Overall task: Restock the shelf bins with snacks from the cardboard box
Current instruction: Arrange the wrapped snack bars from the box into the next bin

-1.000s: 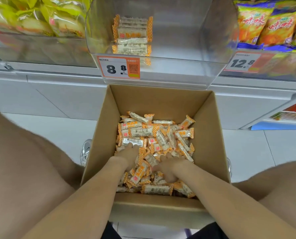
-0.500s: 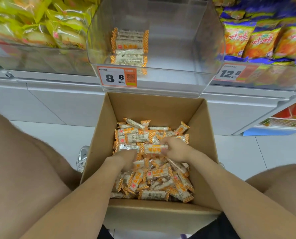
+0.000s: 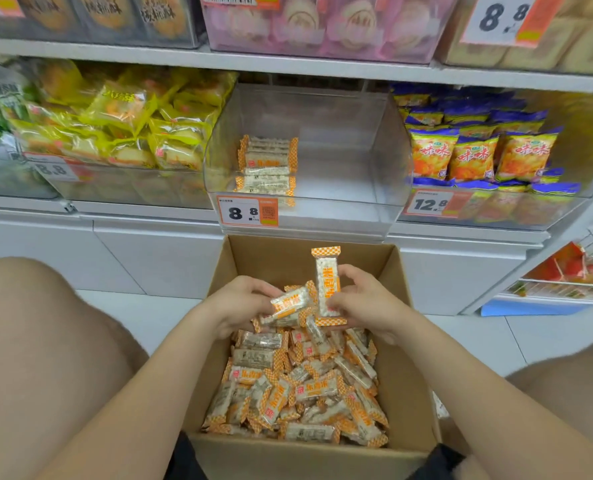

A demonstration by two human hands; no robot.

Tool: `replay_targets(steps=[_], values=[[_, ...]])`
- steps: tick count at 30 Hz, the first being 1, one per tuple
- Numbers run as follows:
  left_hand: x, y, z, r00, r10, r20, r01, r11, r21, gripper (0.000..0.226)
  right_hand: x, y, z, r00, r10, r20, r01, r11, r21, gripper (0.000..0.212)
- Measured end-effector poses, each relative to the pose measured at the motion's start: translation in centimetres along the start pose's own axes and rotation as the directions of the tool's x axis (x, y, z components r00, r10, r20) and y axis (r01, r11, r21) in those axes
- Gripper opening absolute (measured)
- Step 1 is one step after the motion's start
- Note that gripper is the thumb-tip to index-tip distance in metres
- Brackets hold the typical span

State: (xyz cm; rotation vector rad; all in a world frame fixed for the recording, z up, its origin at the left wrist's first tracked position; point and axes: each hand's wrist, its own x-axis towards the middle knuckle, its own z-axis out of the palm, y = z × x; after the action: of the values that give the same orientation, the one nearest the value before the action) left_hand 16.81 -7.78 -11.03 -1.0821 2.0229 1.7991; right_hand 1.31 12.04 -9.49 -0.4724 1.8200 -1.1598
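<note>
Ctr frame, we've got both hands over the cardboard box [image 3: 403, 344]: left hand [image 3: 237, 303] curled round a few snack bars [image 3: 287, 307], right hand [image 3: 369, 303] pinching one bar [image 3: 327, 284] upright. Box sits lower ctr w/ loose bars piled inside. Above it, clear bin [image 3: 352, 157] w/ a short stack [image 3: 266, 165] at its left.

Yellow-wrapped packets [image 3: 125, 109] lie left of an orange price tag [image 3: 247, 212] marked 8.8, orange-and-blue bags [image 3: 471, 157] lie right of it, and a wire basket [image 3: 561, 289] sits low at far right.

Snacks [image 3: 328, 289] in left grip [image 3: 239, 301], right grip [image 3: 367, 303]
</note>
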Motion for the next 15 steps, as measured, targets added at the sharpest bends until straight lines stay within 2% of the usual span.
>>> replay_targets(steps=[3,5,7,8,10,12,13,15], values=[[-1.3,1.1,0.0,0.999,0.05,-0.006,-0.051,0.991,-0.123,0.032,-0.6,-0.5,1.3,0.99,0.044,-0.131,-0.04,0.999,0.03,0.014],[-2.1,1.8,0.0,0.996,0.084,0.026,-0.079,0.985,-0.157,0.034,-0.8,-0.7,1.9,0.972,0.011,-0.235,0.002,0.999,0.055,0.009],[-3.1,2.4,0.2,0.992,0.117,0.044,-0.11,0.984,-0.142,0.036,-0.8,-1.0,2.4,0.962,0.016,-0.274,0.037,0.982,0.187,0.007],[-3.5,2.6,0.2,0.991,0.13,0.035,-0.124,0.981,-0.148,0.039,-0.8,-1.1,2.5,0.966,0.015,-0.259,0.054,0.965,0.258,0.01],[-4.2,3.2,0.4,0.986,0.165,-0.004,-0.164,0.971,-0.175,0.041,-1.3,-1.6,2.9,0.97,-0.017,-0.242,0.106,0.926,0.362,0.039],[-5.0,3.8,0.6,0.976,0.212,-0.048,-0.217,0.953,-0.211,0.033,-2.0,-2.0,3.4,0.962,-0.063,-0.267,0.167,0.907,0.386,0.06],[-5.3,4.0,0.6,0.967,0.246,-0.072,-0.256,0.947,-0.194,0.028,-2.4,-2.3,3.6,0.959,-0.083,-0.271,0.188,0.901,0.391,0.062],[-6.0,4.2,0.2,0.929,0.351,-0.116,-0.357,0.933,-0.037,0.017,-2.8,-2.8,4.1,0.955,-0.118,-0.273,0.214,0.91,0.355,0.058]])
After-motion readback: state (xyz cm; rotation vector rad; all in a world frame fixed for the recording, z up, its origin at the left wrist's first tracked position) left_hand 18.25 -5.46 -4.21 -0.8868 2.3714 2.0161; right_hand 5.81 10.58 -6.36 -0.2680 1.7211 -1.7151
